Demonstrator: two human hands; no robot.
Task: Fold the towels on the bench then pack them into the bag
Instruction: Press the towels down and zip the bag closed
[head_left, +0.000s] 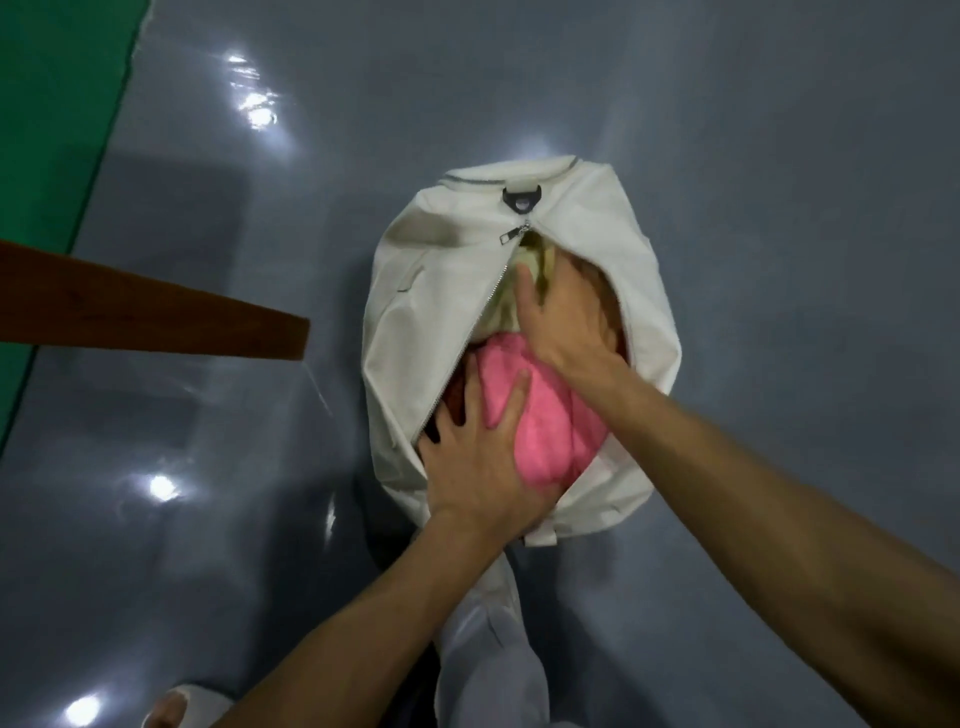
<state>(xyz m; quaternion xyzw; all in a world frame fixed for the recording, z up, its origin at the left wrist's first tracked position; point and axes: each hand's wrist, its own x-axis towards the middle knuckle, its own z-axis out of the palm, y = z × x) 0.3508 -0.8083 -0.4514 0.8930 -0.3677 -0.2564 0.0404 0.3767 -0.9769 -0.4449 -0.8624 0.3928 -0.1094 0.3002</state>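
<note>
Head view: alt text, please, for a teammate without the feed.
Two hands press towels into an unzipped white bag on a grey floor: left hand flat on a pink towel, right hand on a pale yellow towel farther in. A wooden bench end shows at left.

The cream bag (415, 322) lies unzipped and bulging beneath both hands. A pink towel (550, 431) (plush, and bunched rather than flat) fills the near end under the left hand (478, 457). A pale yellow towel (501, 312) sits deeper in, just beside the right hand (566, 317) at its thumb.
</note>
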